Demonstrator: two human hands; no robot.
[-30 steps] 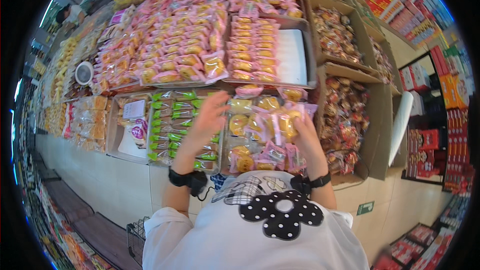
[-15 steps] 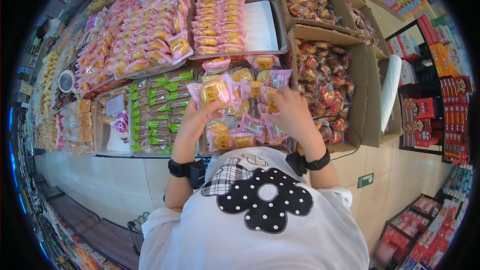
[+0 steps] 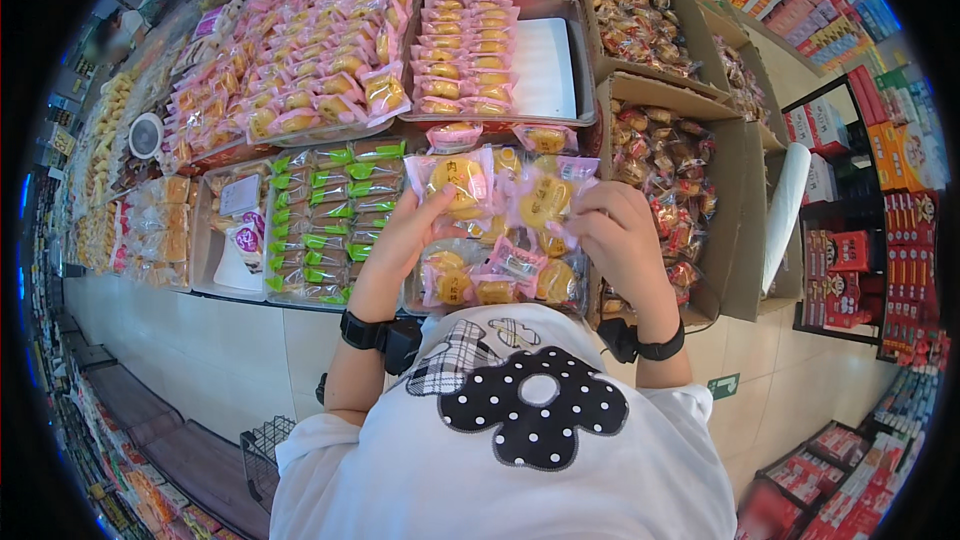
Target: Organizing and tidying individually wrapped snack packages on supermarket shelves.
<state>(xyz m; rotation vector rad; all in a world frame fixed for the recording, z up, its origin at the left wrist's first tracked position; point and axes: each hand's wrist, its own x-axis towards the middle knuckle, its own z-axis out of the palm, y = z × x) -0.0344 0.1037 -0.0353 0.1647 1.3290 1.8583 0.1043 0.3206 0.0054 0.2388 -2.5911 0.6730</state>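
Observation:
In my left hand (image 3: 408, 238) is a round yellow pastry in a clear pink-edged wrapper (image 3: 462, 186), pinched between thumb and fingers. My right hand (image 3: 622, 232) has its fingers closed on the edge of a second wrapped pastry (image 3: 545, 198), which is slightly blurred. Both packets are above a clear tray (image 3: 412, 292) of similar pastries, and they cover part of it. Loose packets such as a wrapped pastry (image 3: 452, 285) lie at the tray's near side. Two more, including a wrapped pastry (image 3: 545, 138), lie beyond the held ones.
Green-ended wrapped bars (image 3: 328, 225) fill a tray on the left. Behind stands a metal tray (image 3: 590, 60) with rows of pink packets, beside a large pink heap (image 3: 310, 70). Cardboard boxes (image 3: 735, 165) of wrapped snacks stand on the right. A wire basket (image 3: 265, 450) is at lower left.
My right hand has lifted a wrapped pastry from among those in the tray and moved right with it. My left hand still holds its packet, now turned flatter. The whole view has shifted slightly.

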